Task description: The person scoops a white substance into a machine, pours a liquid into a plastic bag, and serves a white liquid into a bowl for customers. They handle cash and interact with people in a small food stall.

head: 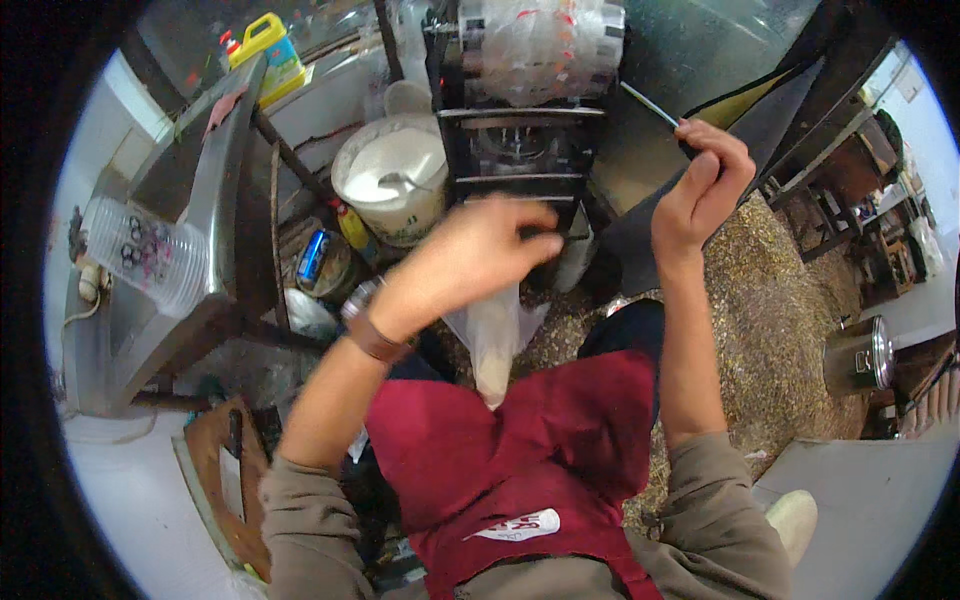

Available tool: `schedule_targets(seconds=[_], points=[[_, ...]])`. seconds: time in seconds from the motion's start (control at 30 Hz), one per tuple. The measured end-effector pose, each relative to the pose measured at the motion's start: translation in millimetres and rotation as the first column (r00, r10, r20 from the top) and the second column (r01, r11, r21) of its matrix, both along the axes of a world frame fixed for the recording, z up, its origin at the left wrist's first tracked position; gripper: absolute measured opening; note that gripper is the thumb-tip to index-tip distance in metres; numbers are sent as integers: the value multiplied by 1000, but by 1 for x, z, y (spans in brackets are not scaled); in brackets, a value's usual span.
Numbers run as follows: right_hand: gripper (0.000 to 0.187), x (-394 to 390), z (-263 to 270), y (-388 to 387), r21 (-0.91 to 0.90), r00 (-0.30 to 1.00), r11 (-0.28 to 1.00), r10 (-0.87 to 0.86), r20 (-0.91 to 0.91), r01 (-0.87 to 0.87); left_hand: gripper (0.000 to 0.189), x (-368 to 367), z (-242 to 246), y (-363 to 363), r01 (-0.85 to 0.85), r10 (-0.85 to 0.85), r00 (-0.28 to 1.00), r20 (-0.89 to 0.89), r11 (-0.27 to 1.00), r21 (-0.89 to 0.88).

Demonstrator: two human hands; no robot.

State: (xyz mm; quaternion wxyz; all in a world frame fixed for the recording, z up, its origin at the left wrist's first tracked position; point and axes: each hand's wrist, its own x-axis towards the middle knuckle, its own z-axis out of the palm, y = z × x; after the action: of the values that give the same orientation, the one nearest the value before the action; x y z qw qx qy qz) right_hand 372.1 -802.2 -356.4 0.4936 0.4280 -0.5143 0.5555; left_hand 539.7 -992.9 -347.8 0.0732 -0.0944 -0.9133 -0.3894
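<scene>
My right hand [705, 176] is raised on the right and pinches one end of a thin pale rod [649, 105], which slants up towards the machine; its exact kind is unclear. My left hand [499, 240], blurred, hovers in front of the black machine [517, 146]. Its thumb and fingers are apart, and nothing shows between them. A printed clear plastic film roll [540, 49] sits on the machine's top. Below my left hand, a translucent plastic bag [495, 330] with pale contents hangs between my knees, above the burgundy apron [517, 442].
A white bucket [397, 217] of white powder holds a metal spoon [401, 180]. Stacked clear cups [150, 255] lie on the metal table [217, 217], near a yellow jug [270, 60]. A blue can [313, 256] sits lower. A cleaver [232, 480] lies on a wooden board [210, 442]. A lidded pot [859, 356] stands right.
</scene>
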Motion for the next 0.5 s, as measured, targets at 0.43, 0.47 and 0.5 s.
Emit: schedule_targets(seconds=[0.43,0.47,0.5], points=[[37,-185,143,-75,-23,564,844,379,734,-537,23,19,-223,23,-620,-260,719,644,179,764],[30,-171,102,-68,-38,585,851,391,710,-523,23,19,-225,22,-606,-304,731,611,122,786],[31,-151,60,-62,-42,665,880,387,638,-472,22,18,-227,21,-587,-325,753,573,63,807]])
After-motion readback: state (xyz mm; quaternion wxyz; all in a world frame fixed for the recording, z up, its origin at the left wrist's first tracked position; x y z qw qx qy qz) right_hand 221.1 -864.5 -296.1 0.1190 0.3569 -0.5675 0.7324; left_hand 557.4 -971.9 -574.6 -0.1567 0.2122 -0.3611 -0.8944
